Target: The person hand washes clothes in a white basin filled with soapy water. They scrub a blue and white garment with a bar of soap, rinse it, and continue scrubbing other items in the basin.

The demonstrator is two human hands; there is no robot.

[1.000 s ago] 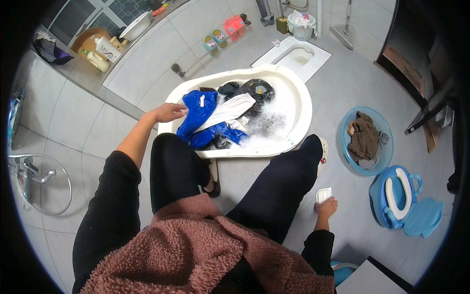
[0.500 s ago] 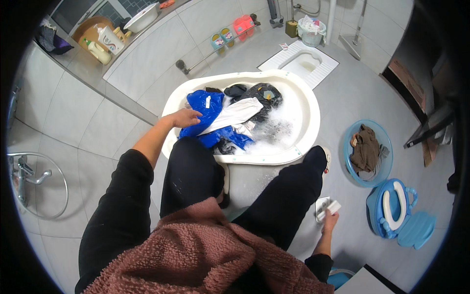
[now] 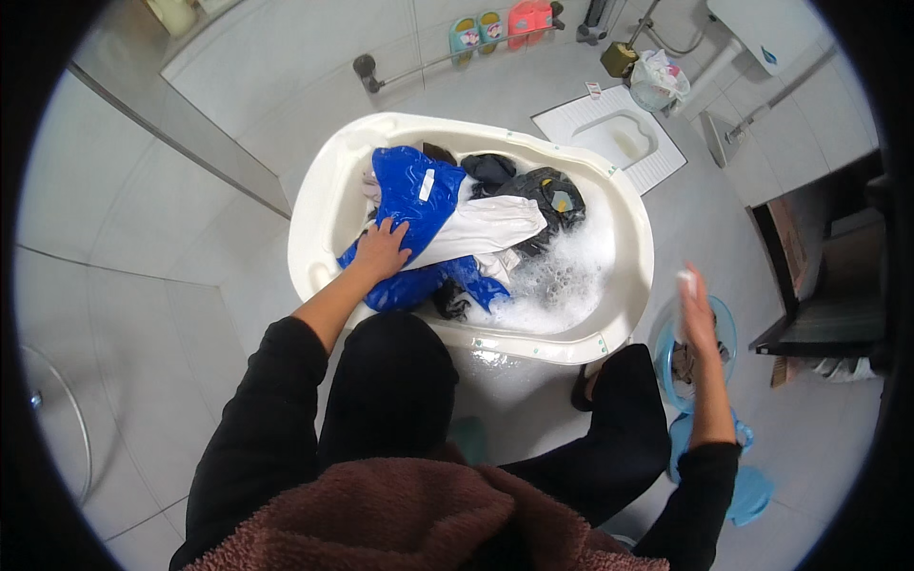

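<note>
A white tub (image 3: 636, 238) stands before me with wet clothes in foamy water. My left hand (image 3: 383, 251) rests flat on a shiny blue garment (image 3: 419, 198), its fingers spread over the fabric. Next to that hand a white sleeve-like cloth (image 3: 486, 228) lies across the pile. A dark garment with yellow and grey patches (image 3: 554, 200) lies in the suds behind it. My right hand (image 3: 700, 314) is raised beyond the tub's right side, closed on a white block (image 3: 683, 290) that looks like a bar of soap. Motion blurs it, and the hand partly hides it.
Behind my right hand stands a blue basin (image 3: 668, 381) holding brown cloth, with a blue child's potty (image 3: 752, 490) nearer me. A squat toilet (image 3: 657, 171) and a waste bin (image 3: 657, 90) are at the far right. Slippers (image 3: 465, 40) hang on a wall rail.
My right hand has risen from a white dish on the floor, carrying the white block forward to beside the tub. My left hand has shifted on the blue garment, and the view has moved.
</note>
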